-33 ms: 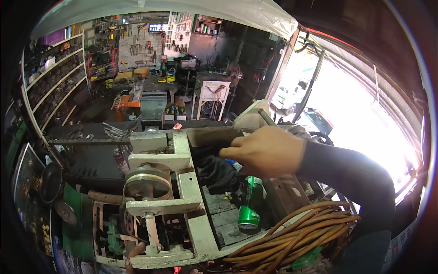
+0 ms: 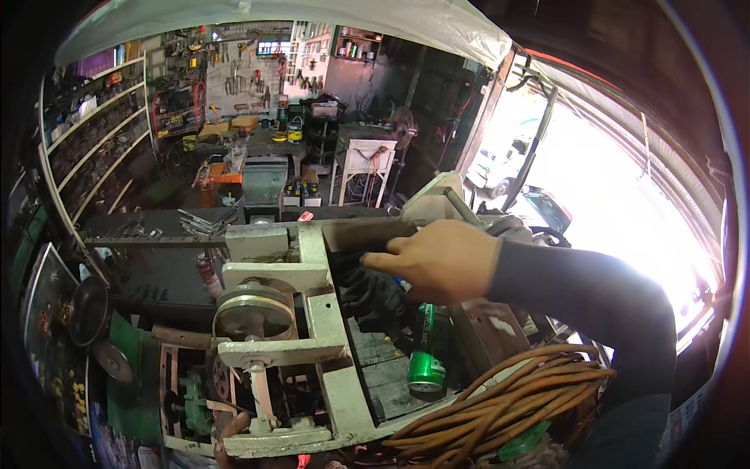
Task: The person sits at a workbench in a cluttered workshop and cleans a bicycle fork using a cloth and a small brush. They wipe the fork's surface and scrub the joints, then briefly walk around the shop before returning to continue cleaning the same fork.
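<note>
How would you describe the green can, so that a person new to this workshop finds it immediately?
Find the cream metal frame that holds the pulley, then look right, inside its slatted bay. Between the right hand and the orange-brown coil of cable or hose is the green can. It is a shiny cylinder with a silver rim, unlike the crumpled black cloth beside it.

The right hand (image 2: 437,262) is at a bunched black cloth (image 2: 371,297) inside a cream metal frame (image 2: 331,332), near a green can (image 2: 427,356).

Pale lettering (image 2: 426,329) on green can (image 2: 426,366)
</note>
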`<act>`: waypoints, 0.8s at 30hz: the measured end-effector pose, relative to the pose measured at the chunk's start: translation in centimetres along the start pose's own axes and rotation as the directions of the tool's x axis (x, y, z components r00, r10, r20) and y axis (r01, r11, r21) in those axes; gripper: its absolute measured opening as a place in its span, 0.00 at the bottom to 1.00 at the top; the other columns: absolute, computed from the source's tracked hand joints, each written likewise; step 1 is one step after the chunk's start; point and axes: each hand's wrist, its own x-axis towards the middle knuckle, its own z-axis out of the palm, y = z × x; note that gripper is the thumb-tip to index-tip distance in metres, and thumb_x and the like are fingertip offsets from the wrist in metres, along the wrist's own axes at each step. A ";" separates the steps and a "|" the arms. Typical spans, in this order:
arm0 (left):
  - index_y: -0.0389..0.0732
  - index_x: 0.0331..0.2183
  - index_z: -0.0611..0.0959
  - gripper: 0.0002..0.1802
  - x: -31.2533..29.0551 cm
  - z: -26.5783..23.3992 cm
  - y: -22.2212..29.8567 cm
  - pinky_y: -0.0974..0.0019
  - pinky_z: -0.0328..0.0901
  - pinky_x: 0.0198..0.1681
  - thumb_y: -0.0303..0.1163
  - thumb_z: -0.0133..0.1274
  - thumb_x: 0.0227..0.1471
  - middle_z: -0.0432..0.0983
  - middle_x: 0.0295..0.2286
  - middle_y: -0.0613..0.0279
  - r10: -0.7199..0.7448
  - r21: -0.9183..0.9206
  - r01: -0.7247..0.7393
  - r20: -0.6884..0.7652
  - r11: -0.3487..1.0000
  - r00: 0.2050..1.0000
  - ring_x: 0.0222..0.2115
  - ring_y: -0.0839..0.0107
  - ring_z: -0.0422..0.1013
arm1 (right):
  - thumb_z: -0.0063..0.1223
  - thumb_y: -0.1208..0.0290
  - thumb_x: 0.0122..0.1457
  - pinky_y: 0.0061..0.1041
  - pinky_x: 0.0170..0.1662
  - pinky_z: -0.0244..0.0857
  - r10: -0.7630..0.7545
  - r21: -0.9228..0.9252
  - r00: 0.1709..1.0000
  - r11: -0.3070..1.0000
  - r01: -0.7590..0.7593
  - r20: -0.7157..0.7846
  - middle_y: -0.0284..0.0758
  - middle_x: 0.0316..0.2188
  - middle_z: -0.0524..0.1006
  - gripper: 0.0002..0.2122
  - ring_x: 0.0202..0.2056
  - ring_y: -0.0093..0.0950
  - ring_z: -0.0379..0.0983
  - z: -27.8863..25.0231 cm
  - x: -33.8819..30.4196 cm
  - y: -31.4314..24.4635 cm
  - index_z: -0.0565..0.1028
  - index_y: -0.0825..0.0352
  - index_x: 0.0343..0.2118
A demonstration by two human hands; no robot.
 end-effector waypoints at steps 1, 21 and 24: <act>0.38 0.69 0.67 0.35 -0.4 0.8 -1.6 0.44 0.74 0.61 0.34 0.63 0.68 0.80 0.54 0.44 0.153 0.185 -0.131 -0.108 0.974 0.982 0.53 0.53 0.78 | 0.72 0.62 0.59 0.46 0.44 0.82 0.066 -0.030 0.996 0.997 -0.065 0.052 0.46 0.51 0.83 0.39 0.43 0.46 0.87 0.7 1.6 -0.7 0.70 0.58 0.74; 0.45 0.71 0.64 0.43 0.0 0.9 -3.0 0.42 0.72 0.62 0.34 0.70 0.65 0.79 0.55 0.46 0.295 0.421 -0.206 -0.158 0.884 0.942 0.52 0.54 0.77 | 0.66 0.77 0.55 0.46 0.48 0.78 0.337 0.236 0.866 0.935 -0.264 -0.369 0.51 0.36 0.85 0.13 0.42 0.52 0.86 -11.2 -4.4 4.8 0.83 0.70 0.44; 0.45 0.71 0.63 0.43 0.2 -0.5 -3.9 0.43 0.72 0.61 0.36 0.70 0.65 0.79 0.55 0.46 0.370 0.510 -0.278 -0.087 0.814 0.925 0.52 0.53 0.77 | 0.66 0.76 0.55 0.48 0.49 0.79 0.328 0.207 0.875 0.941 -0.268 -0.358 0.52 0.37 0.86 0.14 0.44 0.54 0.85 -10.3 -4.2 4.2 0.83 0.70 0.46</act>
